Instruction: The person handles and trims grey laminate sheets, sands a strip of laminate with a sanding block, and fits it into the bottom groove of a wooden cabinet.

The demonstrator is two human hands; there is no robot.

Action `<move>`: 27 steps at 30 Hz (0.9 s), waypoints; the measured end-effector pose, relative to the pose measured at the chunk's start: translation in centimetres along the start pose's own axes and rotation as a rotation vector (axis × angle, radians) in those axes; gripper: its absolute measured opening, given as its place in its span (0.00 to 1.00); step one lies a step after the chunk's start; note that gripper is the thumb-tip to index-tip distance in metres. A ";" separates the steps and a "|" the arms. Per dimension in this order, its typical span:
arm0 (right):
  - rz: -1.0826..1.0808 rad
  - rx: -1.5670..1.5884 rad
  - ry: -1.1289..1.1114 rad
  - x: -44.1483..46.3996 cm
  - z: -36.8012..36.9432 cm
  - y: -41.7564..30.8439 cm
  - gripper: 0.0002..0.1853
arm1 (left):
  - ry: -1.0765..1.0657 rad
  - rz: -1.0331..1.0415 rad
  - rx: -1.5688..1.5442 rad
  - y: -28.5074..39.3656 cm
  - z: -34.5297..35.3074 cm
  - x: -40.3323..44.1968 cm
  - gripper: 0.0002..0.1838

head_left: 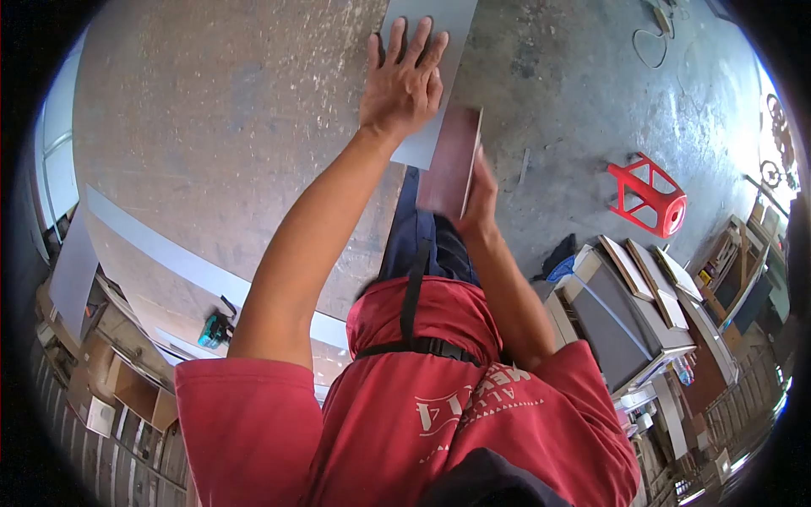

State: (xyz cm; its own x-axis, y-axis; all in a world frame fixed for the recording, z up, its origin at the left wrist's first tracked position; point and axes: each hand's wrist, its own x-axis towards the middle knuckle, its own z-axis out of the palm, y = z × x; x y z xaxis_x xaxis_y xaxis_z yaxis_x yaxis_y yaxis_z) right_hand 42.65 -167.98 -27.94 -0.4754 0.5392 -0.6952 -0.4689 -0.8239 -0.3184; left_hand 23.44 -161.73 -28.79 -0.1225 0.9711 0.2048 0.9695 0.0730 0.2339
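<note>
My left hand [400,89] lies flat on a light grey panel [427,139], fingers spread and pressing on its surface. The panel rests at the right edge of a large worn wooden table [228,118]. My right hand [481,193] grips a reddish-brown flat rectangular block [448,160] by its right side. The block stands against the long edge of the panel. It is slightly blurred, and its exact kind cannot be made out. Some of the right fingers are hidden behind the block.
A teal power tool [215,329] and a long pale strip [169,253] lie on the table to the left. On the concrete floor [566,93] to the right lies a tipped red plastic stool [650,196]. Cabinet pieces and boards [625,313] stand at the lower right.
</note>
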 end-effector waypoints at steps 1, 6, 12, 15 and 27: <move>0.035 0.000 -0.033 -1.6 0.6 0.6 0.29 | -0.010 -0.007 0.008 0.1 0.0 -0.2 0.29; -0.082 0.066 0.062 1.2 1.3 0.0 0.28 | -0.033 -0.013 0.011 0.3 0.0 -0.7 0.30; -0.465 -0.259 0.033 0.2 3.5 1.3 0.30 | -0.048 -0.034 -0.027 0.6 -0.7 -0.5 0.30; -0.565 -0.305 0.056 -0.1 3.6 2.6 0.29 | -0.022 -0.043 -0.027 0.6 -1.1 0.0 0.29; -0.543 -0.400 0.081 2.4 3.3 1.6 0.27 | -0.051 -0.018 -0.188 0.2 -1.7 0.0 0.33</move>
State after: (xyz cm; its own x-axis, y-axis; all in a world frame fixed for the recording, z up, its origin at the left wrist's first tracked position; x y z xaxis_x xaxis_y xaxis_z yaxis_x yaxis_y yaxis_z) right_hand 38.25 -167.43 -27.99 -0.1859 0.8928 -0.4103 -0.3064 -0.4494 -0.8391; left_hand 23.23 -162.08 -27.13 -0.1245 0.9805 0.1519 0.9099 0.0518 0.4116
